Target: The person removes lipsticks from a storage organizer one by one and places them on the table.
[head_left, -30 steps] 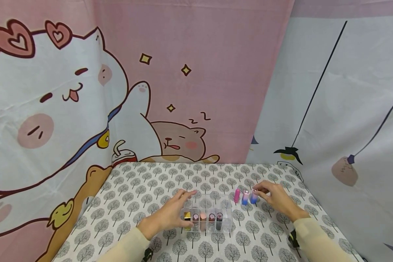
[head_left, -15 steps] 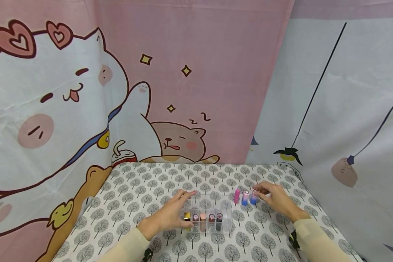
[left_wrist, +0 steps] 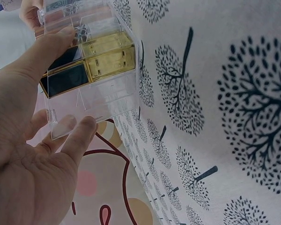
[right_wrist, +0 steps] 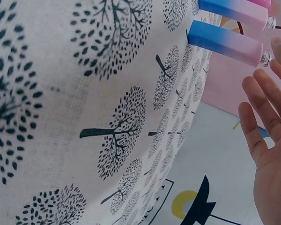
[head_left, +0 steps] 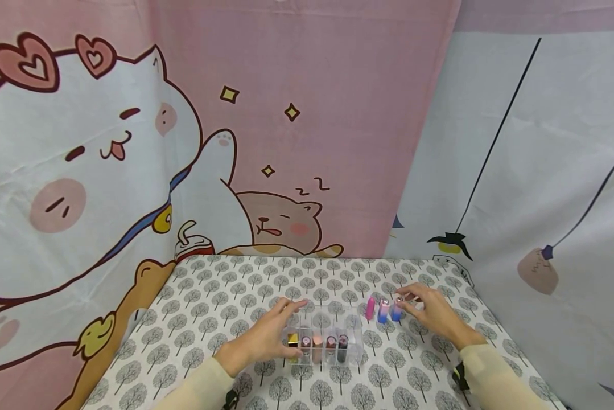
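Both hands are working low in front of the person, the left hand (head_left: 266, 336) gripping, the right hand (head_left: 432, 307) relaxed with its fingers loosely extended. Behind them a fabric backdrop (head_left: 347, 131) is hanging, pink at the centre and greyish white at the right, showing a white cat (head_left: 81, 131) and, lower down, a sleeping brown cat (head_left: 286, 222). Below it, a tree-printed tablecloth (head_left: 199, 353) is spreading toward the person, with a cream left sleeve (head_left: 194, 393) and a cream right sleeve (head_left: 501, 376) lying over its near part. Near the middle, a clear case (head_left: 357, 341) with compartments is sitting on the cloth; the left hand is holding its left end, thumb at the near side, fingers at the far side. Right of the case, a left tube (head_left: 383, 312) and a right tube (head_left: 396, 311), both blue below and pink above, are standing side by side. Just left of these 2, a bright pink lipstick (head_left: 370, 308) is standing. Inside the case, 5 lipsticks are filling a row, a gold lipstick (left_wrist: 110, 56) with a black cap leftmost. Smallest, a clear knob (right_wrist: 265, 58) is topping the right tube, with the right thumb and index finger hovering beside it; whether they are touching it is unclear.
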`<action>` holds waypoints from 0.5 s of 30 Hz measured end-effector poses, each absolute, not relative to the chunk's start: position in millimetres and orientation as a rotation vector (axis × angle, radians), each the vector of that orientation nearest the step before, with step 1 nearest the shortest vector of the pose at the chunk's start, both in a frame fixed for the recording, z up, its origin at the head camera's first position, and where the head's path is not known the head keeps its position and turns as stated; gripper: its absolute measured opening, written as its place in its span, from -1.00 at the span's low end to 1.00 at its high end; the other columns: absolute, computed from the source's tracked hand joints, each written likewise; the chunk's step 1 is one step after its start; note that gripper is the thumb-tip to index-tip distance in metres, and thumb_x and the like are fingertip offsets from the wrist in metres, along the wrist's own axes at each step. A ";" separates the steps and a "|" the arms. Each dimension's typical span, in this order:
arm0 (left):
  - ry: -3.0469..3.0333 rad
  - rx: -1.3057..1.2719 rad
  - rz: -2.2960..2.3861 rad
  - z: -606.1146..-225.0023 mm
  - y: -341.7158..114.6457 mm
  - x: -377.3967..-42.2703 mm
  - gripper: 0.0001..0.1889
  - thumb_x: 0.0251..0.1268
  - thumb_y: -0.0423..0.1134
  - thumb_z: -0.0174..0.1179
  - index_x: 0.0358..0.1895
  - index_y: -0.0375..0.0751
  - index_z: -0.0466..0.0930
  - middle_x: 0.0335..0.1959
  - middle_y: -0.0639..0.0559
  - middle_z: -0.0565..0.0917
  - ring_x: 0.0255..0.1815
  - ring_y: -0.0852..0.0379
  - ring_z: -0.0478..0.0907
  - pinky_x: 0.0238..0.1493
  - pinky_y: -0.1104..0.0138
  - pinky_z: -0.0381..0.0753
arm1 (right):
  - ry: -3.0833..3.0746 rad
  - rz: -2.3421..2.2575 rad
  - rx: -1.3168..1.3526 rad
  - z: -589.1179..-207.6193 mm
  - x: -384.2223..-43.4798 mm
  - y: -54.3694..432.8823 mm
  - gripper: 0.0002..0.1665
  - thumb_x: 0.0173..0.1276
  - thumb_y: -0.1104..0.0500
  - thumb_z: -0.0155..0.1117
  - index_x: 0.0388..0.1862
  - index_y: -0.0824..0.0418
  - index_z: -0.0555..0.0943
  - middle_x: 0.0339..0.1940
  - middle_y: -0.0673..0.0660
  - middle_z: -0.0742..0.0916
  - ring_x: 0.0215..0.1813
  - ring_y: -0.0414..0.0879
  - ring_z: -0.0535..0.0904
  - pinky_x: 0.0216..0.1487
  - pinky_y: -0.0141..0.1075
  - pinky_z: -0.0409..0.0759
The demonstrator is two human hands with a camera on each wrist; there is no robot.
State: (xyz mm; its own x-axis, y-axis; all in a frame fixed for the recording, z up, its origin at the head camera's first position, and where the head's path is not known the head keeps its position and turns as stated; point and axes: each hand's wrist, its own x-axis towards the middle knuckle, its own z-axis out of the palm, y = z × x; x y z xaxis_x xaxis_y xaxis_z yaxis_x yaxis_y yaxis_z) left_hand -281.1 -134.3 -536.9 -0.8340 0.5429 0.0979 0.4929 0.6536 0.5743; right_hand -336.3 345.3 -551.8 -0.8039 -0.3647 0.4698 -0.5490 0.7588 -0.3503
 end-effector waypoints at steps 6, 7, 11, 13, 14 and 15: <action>2.788 0.878 0.925 -536.7 -133.7 -281.4 0.31 0.16 0.00 0.82 0.92 0.35 0.13 0.51 -0.10 0.54 0.03 0.18 0.69 0.22 0.21 0.90 | -2.566 0.633 0.671 -546.8 -332.7 343.3 -0.59 0.56 0.15 0.65 0.32 0.16 0.82 0.23 0.13 0.90 0.11 0.16 0.87 0.13 0.22 0.94; 2.788 0.879 0.923 -536.6 -133.7 -281.4 0.31 0.16 0.00 0.82 0.92 0.34 0.13 0.52 -0.10 0.54 0.02 0.20 0.68 0.22 0.22 0.90 | -2.560 0.625 0.669 -545.7 -332.0 342.7 -0.58 0.56 0.15 0.65 0.32 0.17 0.82 0.24 0.14 0.90 0.10 0.16 0.87 0.13 0.22 0.94; 2.784 0.884 0.920 -536.4 -133.7 -281.5 0.29 0.18 0.00 0.82 0.92 0.33 0.14 0.52 -0.10 0.54 -0.03 0.30 0.63 0.19 0.26 0.89 | -2.540 0.592 0.672 -541.9 -329.3 340.2 -0.58 0.54 0.14 0.67 0.30 0.17 0.84 0.23 0.14 0.90 0.07 0.11 0.87 0.12 0.17 0.94; 2.786 0.885 0.918 -536.1 -133.9 -281.3 0.29 0.18 0.00 0.82 0.92 0.32 0.14 0.52 -0.10 0.53 -0.04 0.33 0.62 0.19 0.27 0.88 | -2.526 0.583 0.680 -540.4 -327.9 338.9 -0.58 0.53 0.14 0.68 0.29 0.16 0.84 0.23 0.14 0.91 0.06 0.09 0.87 0.13 0.16 0.94; 2.786 0.884 0.919 -536.1 -133.9 -281.2 0.29 0.18 0.00 0.82 0.92 0.32 0.14 0.52 -0.10 0.54 -0.03 0.33 0.62 0.19 0.27 0.89 | -2.518 0.578 0.684 -539.9 -327.3 338.3 -0.58 0.52 0.14 0.69 0.29 0.15 0.84 0.22 0.13 0.91 0.05 0.07 0.87 0.13 0.15 0.94; 2.788 0.884 0.918 -536.1 -133.9 -281.1 0.29 0.17 0.00 0.82 0.91 0.33 0.15 0.53 -0.10 0.54 -0.03 0.34 0.62 0.19 0.26 0.89 | -2.508 0.571 0.689 -539.3 -326.8 337.6 -0.58 0.51 0.15 0.69 0.28 0.15 0.85 0.22 0.13 0.91 0.04 0.06 0.87 0.12 0.13 0.95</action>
State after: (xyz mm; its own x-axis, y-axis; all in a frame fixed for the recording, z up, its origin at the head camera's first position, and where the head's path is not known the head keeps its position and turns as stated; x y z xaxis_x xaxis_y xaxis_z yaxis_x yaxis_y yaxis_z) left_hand -281.1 -133.9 -536.1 -0.8311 0.5465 0.1031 0.5009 0.6550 0.5657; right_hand -326.8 337.6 -539.3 -0.7611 -0.3612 0.5388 -0.5589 0.7866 -0.2623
